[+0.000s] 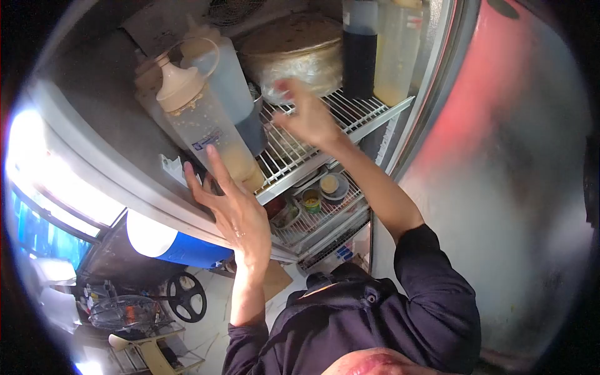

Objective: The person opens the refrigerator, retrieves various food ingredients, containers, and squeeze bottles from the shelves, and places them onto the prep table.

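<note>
My left hand (pixel 234 209) is raised in front of a squeeze bottle (pixel 206 125) with a cream cap, fingers spread, the fingertips at the lower part of the bottle. Whether they press on it is not clear. My right hand (pixel 309 119) is over the white wire shelf (pixel 287 150), blurred by motion, near a round container wrapped in clear plastic (pixel 300 62). A small red thing (pixel 284 86) shows at its fingertips, too smeared to name. Another squeeze bottle (pixel 231 81) with dark liquid stands behind the first.
Bottles of dark liquid (pixel 359 56) and yellowish liquid (pixel 397 56) stand at the shelf's right end. A lower shelf holds a small green cup (pixel 310 200) and bowls. The fridge door (pixel 500 156) is at the right. A fan (pixel 125 312) sits at the lower left.
</note>
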A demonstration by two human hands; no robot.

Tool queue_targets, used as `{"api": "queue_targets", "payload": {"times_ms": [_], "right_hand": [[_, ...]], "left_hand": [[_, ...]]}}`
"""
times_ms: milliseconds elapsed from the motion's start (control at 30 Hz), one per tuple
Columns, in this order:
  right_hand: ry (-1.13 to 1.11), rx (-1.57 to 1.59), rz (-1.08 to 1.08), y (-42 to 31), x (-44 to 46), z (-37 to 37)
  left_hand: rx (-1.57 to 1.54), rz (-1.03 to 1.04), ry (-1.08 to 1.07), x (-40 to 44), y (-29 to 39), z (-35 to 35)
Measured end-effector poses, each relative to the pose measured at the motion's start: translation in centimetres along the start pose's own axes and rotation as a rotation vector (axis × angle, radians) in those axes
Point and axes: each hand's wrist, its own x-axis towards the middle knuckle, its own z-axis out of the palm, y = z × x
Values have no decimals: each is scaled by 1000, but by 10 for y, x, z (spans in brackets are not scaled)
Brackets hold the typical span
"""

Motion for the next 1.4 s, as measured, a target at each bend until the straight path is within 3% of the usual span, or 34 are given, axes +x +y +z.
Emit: {"api": "queue_targets", "payload": {"times_ms": [67,100,133,200,300,400,600,767,833,867,900,1067,1167,1267,1333,1400], "right_hand": [[543,-319,-154,19,7,-24],[708,-480,-248,30,12,-44],[760,-563,-161,41,15,-56],[723,-772,-124,55,20,-78],[532,-679,85,80,29,-79],[518,-512,280,70,30,-82],[595,-497,139,85,30,-83],[235,-132,96,66,3,-70],[183,-118,145,34,-1,-54],[218,12,-14,36,0,-40],[164,76,10,35,1,-31],[230,-111,-157,12,4,11],[112,-17,-114,14,1,16],[127,-222,-127,37,-10,-3],[433,-345,-269,55,-19,-34],[721,-555,-11,50,-15,-79]], "left_hand": [[-13,-13,-21,-1,3,-6],[-17,-24,-31,-2,5,-10],[-55,-68,-48,-5,7,-12],[-22,-50,-72,-7,6,-14],[16,-94,-161,-9,13,-22],[-11,-68,-119,-11,15,-23],[-41,-37,-94,-10,14,-24],[-43,22,-73,-11,17,-18],[-23,23,-71,-10,18,-13],[-15,25,-70,-10,19,-11],[-13,18,-74,-9,20,-11],[27,-3,-95,-9,22,-14],[34,-22,-123,-11,20,-18],[8,-2,-113,-12,15,-18],[-35,9,-106,-16,12,-23],[-97,8,-116,-18,13,-31]]}}
